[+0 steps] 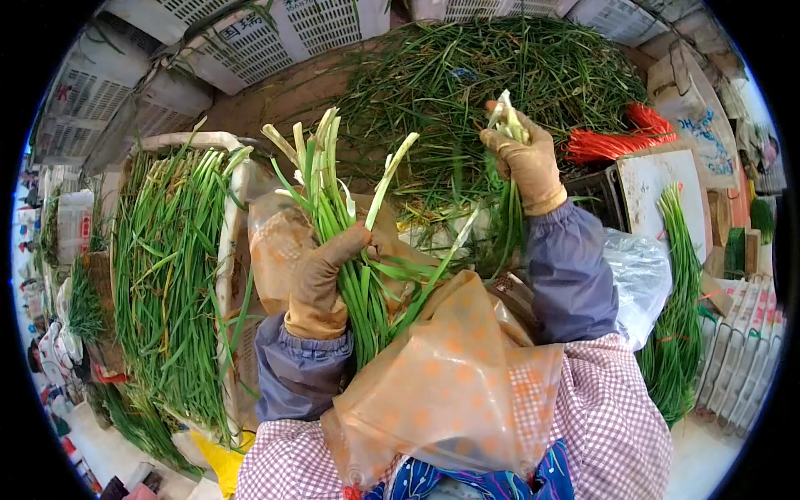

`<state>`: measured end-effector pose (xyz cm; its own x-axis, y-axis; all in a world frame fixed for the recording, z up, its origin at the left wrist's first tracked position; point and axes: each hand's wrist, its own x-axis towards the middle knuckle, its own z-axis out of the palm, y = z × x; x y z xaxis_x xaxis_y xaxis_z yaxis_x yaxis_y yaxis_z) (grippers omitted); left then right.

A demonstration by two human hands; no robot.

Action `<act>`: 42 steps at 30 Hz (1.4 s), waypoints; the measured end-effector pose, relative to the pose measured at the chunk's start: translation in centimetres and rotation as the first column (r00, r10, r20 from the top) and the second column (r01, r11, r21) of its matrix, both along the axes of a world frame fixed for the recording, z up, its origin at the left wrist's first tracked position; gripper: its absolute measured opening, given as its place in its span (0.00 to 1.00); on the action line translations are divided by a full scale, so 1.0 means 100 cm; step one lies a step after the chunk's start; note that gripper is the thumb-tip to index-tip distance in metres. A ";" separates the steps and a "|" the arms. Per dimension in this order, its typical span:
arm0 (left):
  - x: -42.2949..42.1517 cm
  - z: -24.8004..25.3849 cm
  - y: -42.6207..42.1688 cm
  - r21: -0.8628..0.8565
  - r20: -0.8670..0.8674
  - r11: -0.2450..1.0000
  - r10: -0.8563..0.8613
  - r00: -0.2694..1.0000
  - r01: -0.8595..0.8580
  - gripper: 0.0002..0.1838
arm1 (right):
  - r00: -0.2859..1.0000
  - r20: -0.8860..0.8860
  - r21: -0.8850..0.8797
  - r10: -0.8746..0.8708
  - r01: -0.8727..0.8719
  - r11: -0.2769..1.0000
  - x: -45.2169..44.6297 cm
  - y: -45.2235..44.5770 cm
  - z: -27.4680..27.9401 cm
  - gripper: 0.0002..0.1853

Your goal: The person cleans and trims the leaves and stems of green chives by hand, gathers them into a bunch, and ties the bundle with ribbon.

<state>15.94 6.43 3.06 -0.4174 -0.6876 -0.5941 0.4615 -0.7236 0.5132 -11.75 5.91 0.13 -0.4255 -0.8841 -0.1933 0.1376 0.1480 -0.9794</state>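
Note:
My left hand [321, 279], in a brown glove, is wrapped round a bunch of green stalks [354, 283]. Their pale cut ends point up and the green leaves hang down over the plastic apron [433, 375]. To the right and higher up, my right hand [525, 158], also gloved, is closed round a smaller bunch [512, 129]. Its whitish ends stick up above the fingers and its leaves hang below, beside the wrist. One loose stalk [450, 258] slants up to the right from the left bunch.
A white-rimmed crate [237, 217] full of green stalks stands at the left. Loose greens [492, 75] are heaped ahead, with red ties [621, 142] at their right edge. A tied bundle [675, 308] lies at the right, near a clear plastic bag [637, 279]. White crates [242, 50] line the back.

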 end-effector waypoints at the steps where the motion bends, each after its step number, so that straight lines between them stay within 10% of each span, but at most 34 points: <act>1: -0.002 0.001 0.001 0.001 0.002 1.000 0.004 1.000 -0.004 0.08 | 0.991 0.129 -0.021 0.036 -0.034 0.999 0.008 0.004 0.012 0.16; 6: -0.012 0.006 0.002 -0.290 0.278 0.949 -0.040 0.960 0.123 0.10 | 0.871 0.416 -0.017 0.261 -0.280 0.960 0.075 0.010 0.029 0.06; 10: -0.010 -0.013 0.009 -0.149 0.209 0.989 0.034 0.977 -0.002 0.16 | 0.892 0.396 0.046 0.219 -0.258 0.965 0.091 0.003 0.026 0.06; 12: -0.004 -0.028 0.008 -0.110 0.180 0.993 0.054 0.982 -0.034 0.17 | 0.992 -0.014 -0.074 0.126 -0.126 0.989 0.091 -0.001 0.020 0.07; 19: -0.008 -0.014 0.013 -0.171 0.200 0.985 0.002 0.980 0.033 0.13 | 0.978 -0.202 -0.051 -0.060 0.051 0.997 0.029 -0.011 0.007 0.07; 25: -0.005 -0.007 0.012 -0.055 0.132 0.980 -0.184 0.974 0.192 0.10 | 0.940 0.262 0.041 0.217 -0.236 0.971 0.057 0.003 0.023 0.12; 27: -0.012 -0.006 0.015 -0.140 0.305 0.986 -0.042 0.951 0.088 0.21 | 0.949 0.178 0.076 0.261 -0.278 0.958 0.075 0.003 0.020 0.11; 28: -0.015 -0.039 0.020 -0.468 0.654 0.858 0.173 0.736 0.214 0.29 | 0.944 0.197 0.094 0.263 -0.285 0.954 0.094 0.002 0.034 0.11; 30: -0.020 -0.027 0.011 -0.664 0.681 0.699 0.417 0.602 0.267 0.34 | 0.952 0.210 0.122 0.224 -0.252 0.960 0.103 0.000 0.028 0.07; 31: -0.027 0.008 0.012 -0.668 0.487 0.737 0.335 0.807 0.097 0.31 | 0.922 0.314 0.033 0.227 -0.249 0.968 0.099 0.002 0.028 0.08; 39: -0.011 0.026 0.008 -0.472 0.404 0.882 0.197 0.893 0.019 0.26 | 0.979 0.152 -0.105 -0.138 0.155 0.982 0.011 -0.025 0.004 0.07; 42: -0.005 0.035 0.009 -0.464 0.442 0.885 0.189 0.877 0.043 0.26 | 0.993 -0.047 -0.127 0.104 -0.109 0.986 0.019 -0.010 0.017 0.10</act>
<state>15.41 7.36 6.53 -0.1111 -0.9402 -0.3219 0.1277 -0.3347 0.9336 -9.81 4.89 1.79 -0.3328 -0.9412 -0.0591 0.0877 0.0315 -0.9957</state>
